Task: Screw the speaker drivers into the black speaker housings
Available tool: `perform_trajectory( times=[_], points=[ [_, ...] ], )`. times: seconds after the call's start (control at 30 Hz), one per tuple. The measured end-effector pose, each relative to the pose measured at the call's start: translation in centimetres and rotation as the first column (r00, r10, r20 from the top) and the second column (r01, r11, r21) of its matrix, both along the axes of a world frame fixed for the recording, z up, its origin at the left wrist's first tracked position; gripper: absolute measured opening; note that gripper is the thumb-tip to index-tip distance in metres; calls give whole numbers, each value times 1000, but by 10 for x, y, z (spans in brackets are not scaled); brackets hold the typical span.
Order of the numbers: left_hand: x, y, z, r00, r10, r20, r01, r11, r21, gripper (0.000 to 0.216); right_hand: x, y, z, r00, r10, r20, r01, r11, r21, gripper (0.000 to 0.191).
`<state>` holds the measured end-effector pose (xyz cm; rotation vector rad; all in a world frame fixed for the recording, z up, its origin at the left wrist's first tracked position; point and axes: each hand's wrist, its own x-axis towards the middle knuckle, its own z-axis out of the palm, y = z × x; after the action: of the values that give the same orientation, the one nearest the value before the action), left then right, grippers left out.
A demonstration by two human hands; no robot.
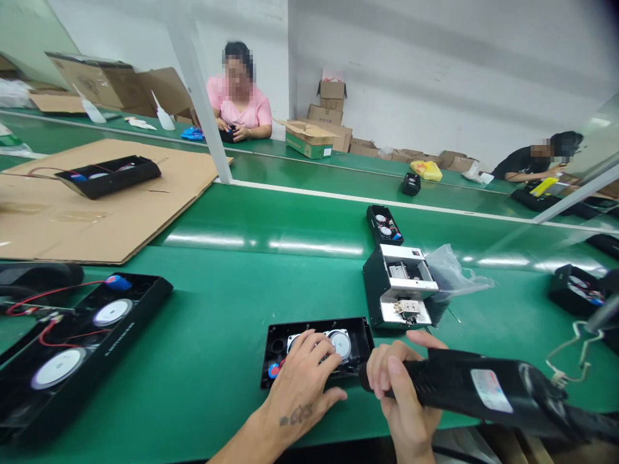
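Note:
My left hand (307, 370) lies over a black speaker housing (316, 322), its fingers stretched across the two round white-backed speakers and partly hiding them. A blue-wrapped part (274, 370) sits at the housing's left end. Wrapped in my right hand (403, 386) is a black electric screwdriver (464, 380), held nearly level with its front end pointing left beside the housing's right end. Its tip is hard to make out. Behind that hand stands a black and silver screw feeder (401, 287).
At left lies a larger open speaker housing (91, 348) with red wires. Another housing (111, 175) rests on a cardboard sheet (178, 174). Behind the feeder are a small speaker housing (385, 225) and a clear plastic bag (457, 270). Two people work across the green bench (213, 309).

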<state>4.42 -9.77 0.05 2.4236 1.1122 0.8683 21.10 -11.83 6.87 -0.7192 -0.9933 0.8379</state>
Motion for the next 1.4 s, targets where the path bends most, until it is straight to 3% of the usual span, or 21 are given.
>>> perform_trajectory(
  times=[0.23, 0.4, 0.57, 0.73, 0.97, 1.17, 1.4],
  points=[
    [3, 0, -1, 995, 7, -101, -7, 1000, 4, 33, 2, 10, -10, 999, -9, -43, 8, 999, -33, 29],
    [1, -2, 4, 999, 22, -38, -25, 997, -69, 51, 3, 9, -6, 997, 7, -78, -10, 999, -44, 31],
    [0, 2, 0, 990, -50, 135, 49, 999, 14, 7, 7, 5, -1, 987, 7, -160, -9, 1000, -11, 35],
    [0, 4, -3, 978, -77, 196, 73, 997, 28, 14, 1, 3, 2, 986, -36, -161, 44, 998, 45, 32],
    [-7, 5, -5, 985, -114, 126, 115, 993, 1, 15, -3, 5, 5, 990, -52, -128, 65, 993, 101, 29],
    [-2, 3, -1, 972, -71, 225, 76, 997, -14, 12, 2, 0, -5, 989, 8, -149, -3, 999, 33, 32],
    [1, 3, 2, 964, -28, 263, 46, 997, -63, 8, -1, -2, 4, 991, -22, -129, 25, 1000, 18, 30]
  ],
)
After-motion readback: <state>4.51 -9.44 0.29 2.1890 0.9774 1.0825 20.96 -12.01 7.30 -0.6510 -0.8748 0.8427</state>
